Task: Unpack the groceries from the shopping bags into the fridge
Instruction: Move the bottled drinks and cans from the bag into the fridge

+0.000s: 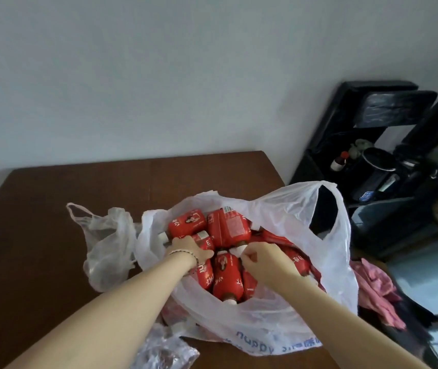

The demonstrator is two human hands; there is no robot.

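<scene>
Several red bottles [227, 272] are lying inside the white shopping bag [279, 323], sitting at the right edge of the table [52, 209]. Left hand [191, 251] is curling round one bottle; right hand [263, 259] is pinching another's white cap [236, 251].

Home room: brown wooden table [52, 187] against plain pale wall [159, 75], plastic shopping bag [279, 209] on it; black shelf unit [315, 166] with bottle [339, 161], dark pot [377, 161]; pink cloth [372, 283] nearby.

Three plastic bags: one full white shopping bag [266, 323] at centre, one empty bag [106, 243] at nine o'clock, one crumpled clear bag [164, 350] at seven. Roughly eight red bottles [228, 227], perhaps more buried. One pink cloth [375, 286] at four o'clock.
</scene>
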